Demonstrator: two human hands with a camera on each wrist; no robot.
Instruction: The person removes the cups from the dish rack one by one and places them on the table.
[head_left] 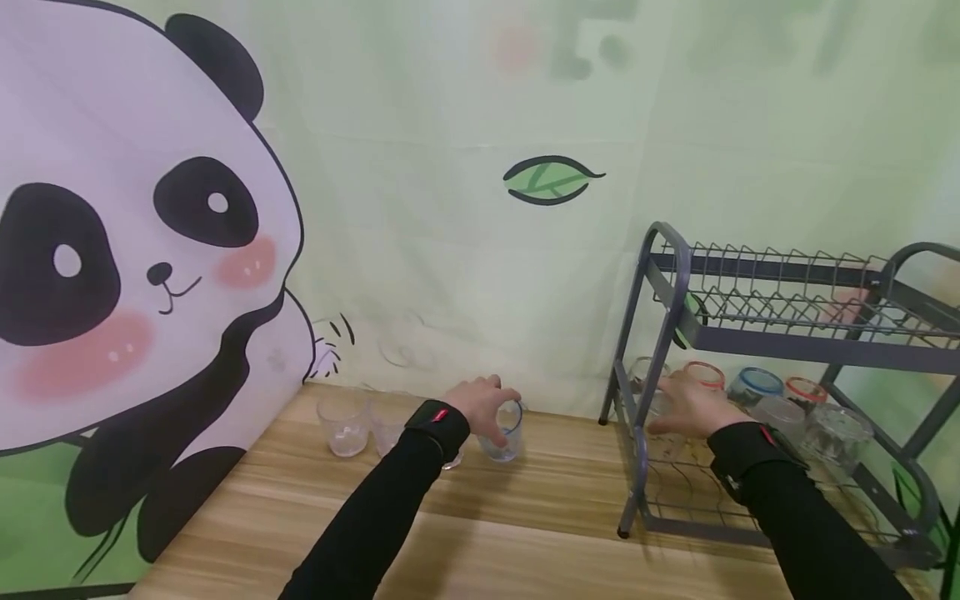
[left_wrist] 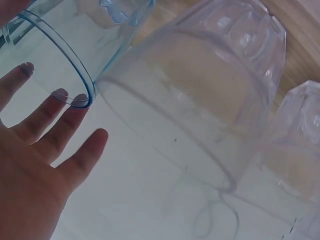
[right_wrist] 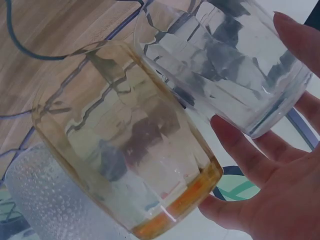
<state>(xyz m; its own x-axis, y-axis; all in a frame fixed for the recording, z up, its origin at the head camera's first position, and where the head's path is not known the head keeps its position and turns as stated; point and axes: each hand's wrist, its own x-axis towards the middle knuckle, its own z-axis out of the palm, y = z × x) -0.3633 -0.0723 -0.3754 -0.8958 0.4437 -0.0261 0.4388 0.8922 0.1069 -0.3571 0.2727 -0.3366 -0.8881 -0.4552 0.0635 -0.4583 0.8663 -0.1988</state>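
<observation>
Hand Positions at the Counter and the Lower Rack Tier

Your left hand [head_left: 480, 408] is at the blue-rimmed glass [head_left: 501, 446], which stands rim-up on the counter [head_left: 570, 475]. The fingers [left_wrist: 47, 120] of this hand are extended and spread, tips at the rim, and are not closed around the glass. Just beside it, to its left, a clear glass [left_wrist: 195, 100] also stands rim-up.

Your right hand [head_left: 690, 408] is within the lower tier of the 2-tier rack [head_left: 795, 344], at the left end. Its fingers are spread about a faceted glass [right_wrist: 220, 60], the thumb on 1 side and the others on the opposite side; the firmness of contact cannot be told. The faceted glass sits base-up. An amber glass [right_wrist: 120, 135], also base-up, is just beside it; a frosted glass [right_wrist: 60, 195] is past the amber glass. The same tier carries 2 red-banded glasses [head_left: 705, 375] and 1 blue-banded glass [head_left: 757, 385].

Both arms wear black sleeves [head_left: 375, 517] and wristbands [head_left: 437, 425]. Behind the counter, the backdrop [head_left: 435, 208] shows a panda [head_left: 127, 125] and a leaf [head_left: 551, 179].
</observation>
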